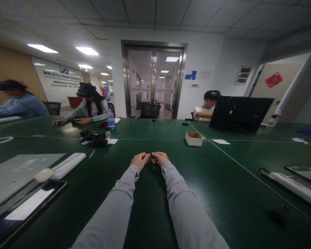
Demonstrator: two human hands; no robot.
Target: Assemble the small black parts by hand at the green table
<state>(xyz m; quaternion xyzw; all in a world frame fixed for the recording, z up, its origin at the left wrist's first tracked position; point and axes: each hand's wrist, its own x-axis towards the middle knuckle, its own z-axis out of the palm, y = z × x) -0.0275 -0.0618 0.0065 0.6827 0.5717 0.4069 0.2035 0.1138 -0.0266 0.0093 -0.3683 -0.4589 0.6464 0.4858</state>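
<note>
Both forearms, in grey sleeves, reach forward over the green table [155,193]. My left hand [140,160] is closed in a pinch, its fingertips almost meeting those of my right hand [160,158]. Between the two sets of fingertips sits a small dark piece [151,156], too small and shaded for its kind to show. My right hand pinches it from the right, and the left fingers press at its other side. Beyond the hands, to the right, stands a small open cardboard box [194,139]; its inside is mostly hidden.
At left lie a phone or tablet [33,207], a white power strip [68,166], a pen [92,154] and a black bundle [94,139]. A water bottle [111,119] stands farther back. A black monitor [241,114] and another power strip [295,188] are at right. Several people sit around the table.
</note>
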